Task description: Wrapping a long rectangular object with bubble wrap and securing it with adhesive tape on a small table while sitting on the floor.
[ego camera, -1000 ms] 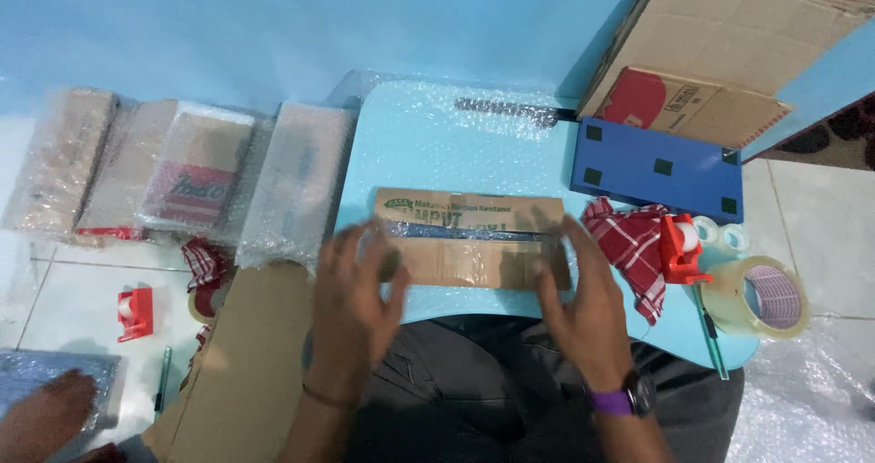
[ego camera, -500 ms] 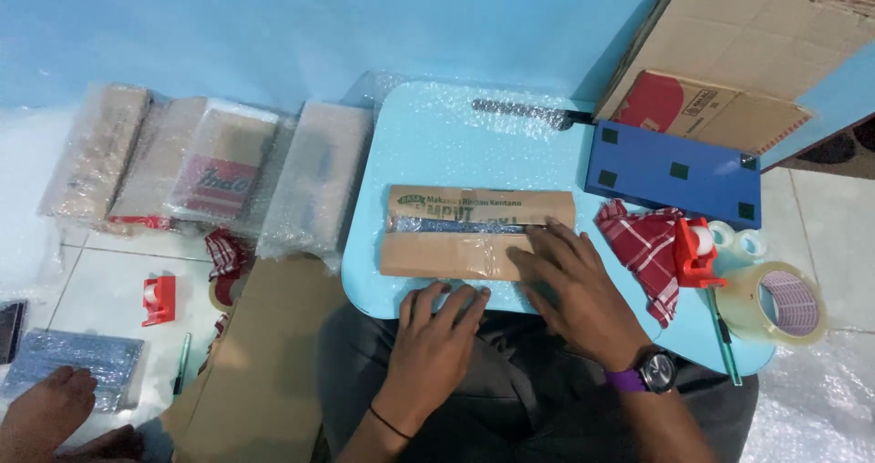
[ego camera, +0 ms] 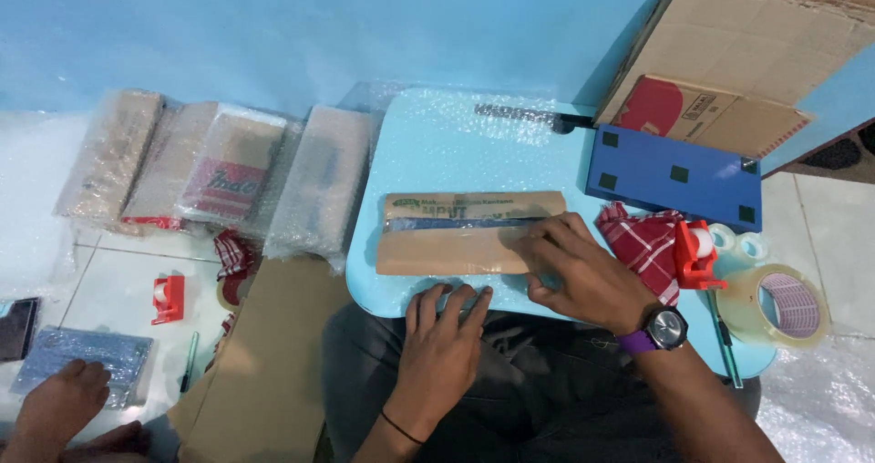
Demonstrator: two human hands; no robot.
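Since the earlier frame, our left hand [ego camera: 444,335] had slid off the parcel to the near edge of the worktop [ego camera: 428,153], while our right hand [ego camera: 583,272] stayed on it. Far left, on the floor, another person's hand [ego camera: 59,399] rested by a bubble-wrapped blue item [ego camera: 82,358], with a red tape cutter [ego camera: 168,299] nearby and a row of bubble-wrapped packages [ego camera: 219,171] behind. Our left hand lay flat, fingers spread, touching the worktop just below the parcel and holding nothing. The flat cardboard parcel [ego camera: 456,235] lay lengthwise in the middle of the light blue worktop. Our right hand pressed down on its right end, fingers spread over the cardboard, pinching nothing. We judged the parcel light, fairly stiff and a little slick where tape crossed it, best taken by its two short ends. Further right lay a red checked cloth [ego camera: 643,240], a red tape dispenser [ego camera: 693,253], a blue board [ego camera: 674,176] and a roll of clear tape [ego camera: 784,303].
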